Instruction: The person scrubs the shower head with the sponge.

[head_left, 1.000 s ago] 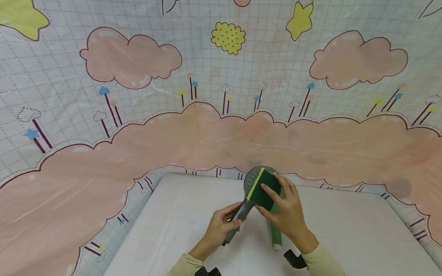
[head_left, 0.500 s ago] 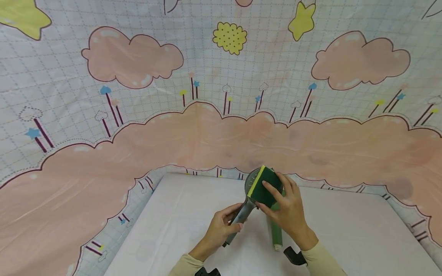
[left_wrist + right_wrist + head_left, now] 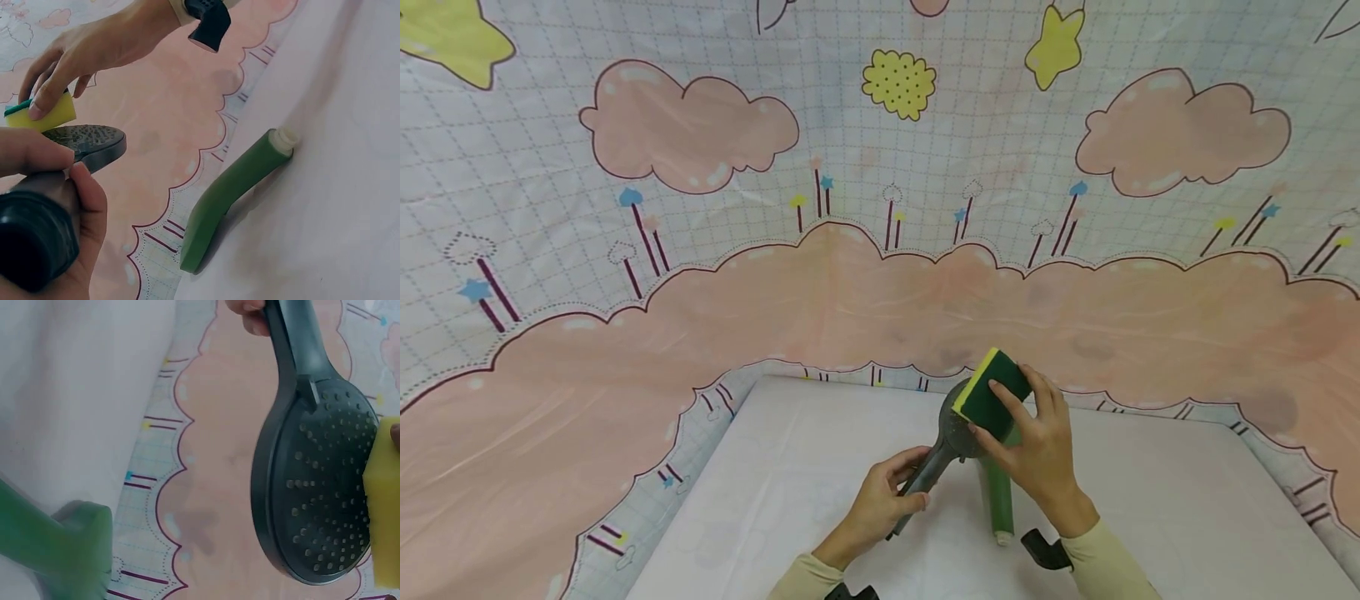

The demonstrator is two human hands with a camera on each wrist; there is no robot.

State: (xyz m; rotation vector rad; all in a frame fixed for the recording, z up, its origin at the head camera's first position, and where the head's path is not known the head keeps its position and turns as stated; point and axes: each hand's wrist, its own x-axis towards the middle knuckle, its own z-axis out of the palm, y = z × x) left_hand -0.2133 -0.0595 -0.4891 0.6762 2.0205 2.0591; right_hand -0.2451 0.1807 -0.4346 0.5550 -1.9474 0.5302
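My left hand [image 3: 883, 496] grips a dark grey shower head [image 3: 325, 475] by its handle, holding it tilted above the table. Small nozzles dot its round face in the right wrist view. A sponge [image 3: 994, 398], dark green on one side and yellow on the other, is held by my right hand [image 3: 1041, 454], thumb and fingers around it. The sponge's yellow side [image 3: 382, 506] overlaps the rim of the nozzle face; whether it presses there I cannot tell. Beneath my right hand lies a bent green tube [image 3: 234, 187] with a white threaded end.
The white table [image 3: 775, 483] ends at a back edge behind the hands. A cloth backdrop [image 3: 737, 308] with pink clouds and stars hangs beyond it. A black wrist mount [image 3: 1047, 550] sits at my right cuff.
The sponge and my right hand have shifted up and to the right, toward the face's outer edge. The shower head has turned and dipped slightly, showing less of its face in the head view.
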